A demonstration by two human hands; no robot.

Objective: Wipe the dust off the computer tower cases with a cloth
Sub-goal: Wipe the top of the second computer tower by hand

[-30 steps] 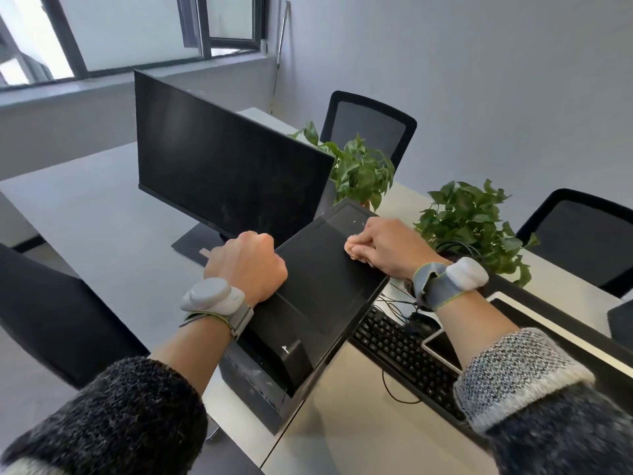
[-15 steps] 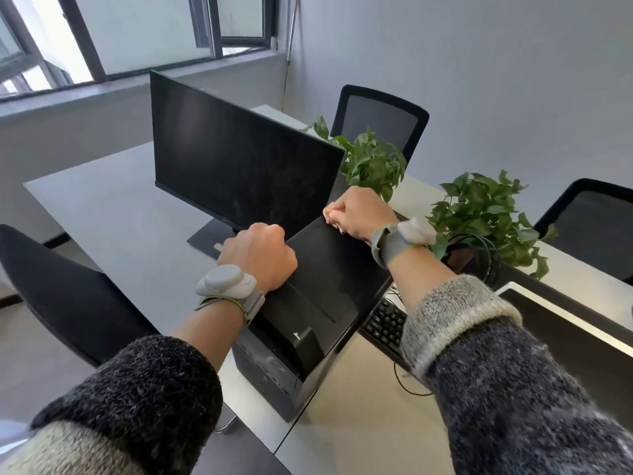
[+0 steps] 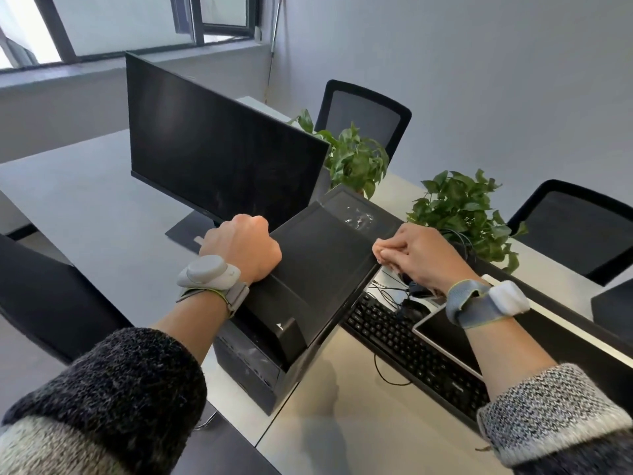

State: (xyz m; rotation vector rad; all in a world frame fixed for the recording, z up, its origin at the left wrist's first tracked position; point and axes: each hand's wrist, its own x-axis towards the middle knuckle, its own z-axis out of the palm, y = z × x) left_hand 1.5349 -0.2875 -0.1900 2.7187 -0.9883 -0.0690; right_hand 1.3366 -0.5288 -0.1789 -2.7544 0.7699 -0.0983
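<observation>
Computer tower case, matte black with a shiny smeared patch at its top's far end, stands on the desk, monitor left of it, keyboard right. Left hand grips its top's left edge. Right hand sits clenched at its right edge; whether it holds a cloth cannot be told.

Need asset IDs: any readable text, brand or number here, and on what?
No text can be read.
Tower: small white mark near its front end, too small to read.
Keyboard: key legends blurred.
Monitor: no logo shows.
</observation>
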